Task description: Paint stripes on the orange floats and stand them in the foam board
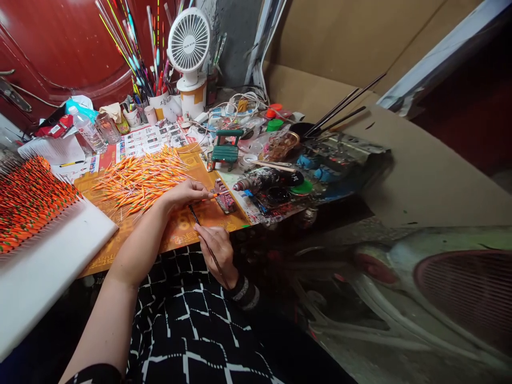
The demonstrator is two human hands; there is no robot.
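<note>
My left hand (pixel 188 193) reaches over the yellow board (pixel 178 230) and pinches a small orange fishing float at its fingertips. The float's tip points at a paint-stained block (pixel 224 200) on the board's right part; whether they touch, I cannot tell. Closer to my body, my right hand (pixel 218 249) grips a thin, dark-handled paintbrush (pixel 216 262), slanted up toward the left hand. Just behind the left hand lies a loose heap of orange fishing floats (pixel 144 178) with green marks and thin pale stems.
At left, a white foam slab (pixel 52 266) holds rows of upright floats (pixel 32 208). A white fan (pixel 189 42), long rods in a cup (pixel 159 101) and a plastic bottle (pixel 88 129) stand behind. Right are a tiny green bench (pixel 225 152), a dark bottle (pixel 262 180) and a black paint pot (pixel 279 196).
</note>
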